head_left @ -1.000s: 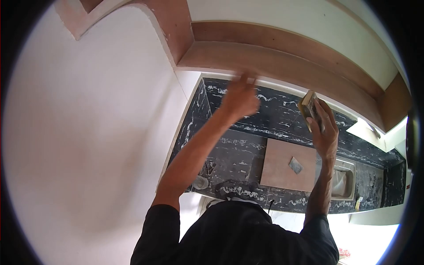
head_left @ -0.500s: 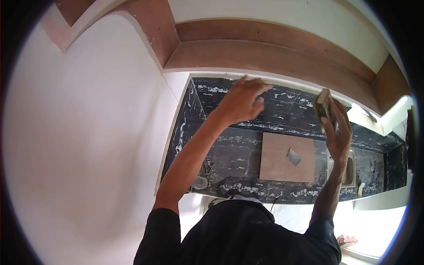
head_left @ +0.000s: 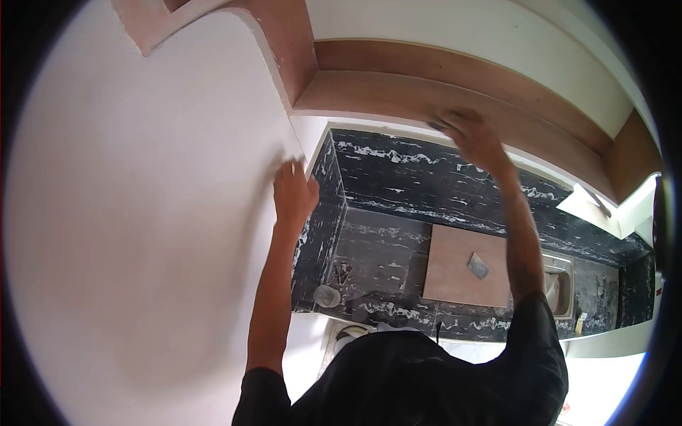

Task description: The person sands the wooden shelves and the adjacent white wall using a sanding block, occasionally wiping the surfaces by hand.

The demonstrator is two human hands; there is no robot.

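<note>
My left hand (head_left: 293,192) rests with its fingertips at the white wall (head_left: 177,177), close to its edge by the dark tiles. It holds nothing, its fingers stretched upward and the thumb apart. Smeared by motion, my right hand (head_left: 477,142) is raised to the front edge of the reddish-brown shelf (head_left: 383,94). A flat block (head_left: 438,126), wood-coloured and grey, is gripped in it, mostly hidden behind the fingers now.
Below runs a black, white-veined counter (head_left: 376,263). A reddish-brown board (head_left: 455,284) lies on it with a small grey sheet (head_left: 477,266) on top. A sink (head_left: 566,287), a brush (head_left: 580,323) and a clear round container (head_left: 327,296) are also there.
My left hand has moved left and down, from in front of the tiles to the white wall. My right hand has swung left and up to the shelf edge with the block. The view has shifted slightly.
</note>
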